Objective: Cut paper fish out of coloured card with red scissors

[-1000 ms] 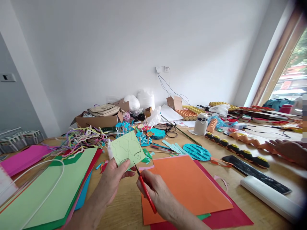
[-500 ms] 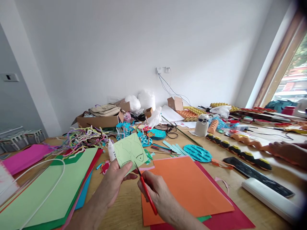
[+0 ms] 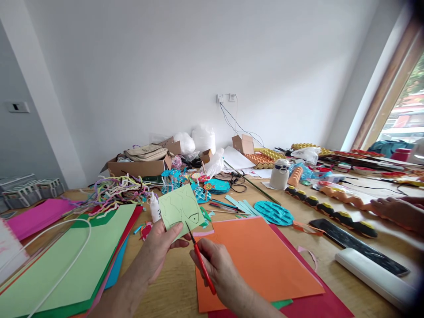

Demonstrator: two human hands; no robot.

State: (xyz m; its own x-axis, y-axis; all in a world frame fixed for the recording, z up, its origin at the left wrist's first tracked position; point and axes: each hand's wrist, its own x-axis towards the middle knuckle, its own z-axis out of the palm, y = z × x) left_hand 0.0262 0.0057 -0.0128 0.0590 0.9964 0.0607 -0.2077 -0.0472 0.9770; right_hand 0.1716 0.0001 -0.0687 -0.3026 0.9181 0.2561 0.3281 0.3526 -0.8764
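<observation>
My left hand (image 3: 162, 245) pinches the lower edge of a light green sheet of paper (image 3: 177, 207) with a fish outline drawn on it. Red-handled scissors (image 3: 202, 267) are gripped in my right hand (image 3: 220, 267), their dark blades pointing up at the paper's lower edge, near the fish's head. Whether the blades are around the edge or just in front of it, I cannot tell. Behind the paper stands a white glue bottle (image 3: 154, 207). Under my right hand lies orange paper (image 3: 261, 265) on top of a dark red sheet.
Stacked coloured paper (image 3: 66, 260) and a white cable lie at left. Tangled pipe cleaners (image 3: 122, 190), a cardboard box (image 3: 139, 167) and a blue painted disc (image 3: 273, 213) are farther back. At right are a phone (image 3: 359, 245), a white case (image 3: 371, 274) and another person's hand (image 3: 394, 207).
The whole view has shifted slightly. The paper and both hands hold nearly the same pose, with the scissors still at the paper's lower edge.
</observation>
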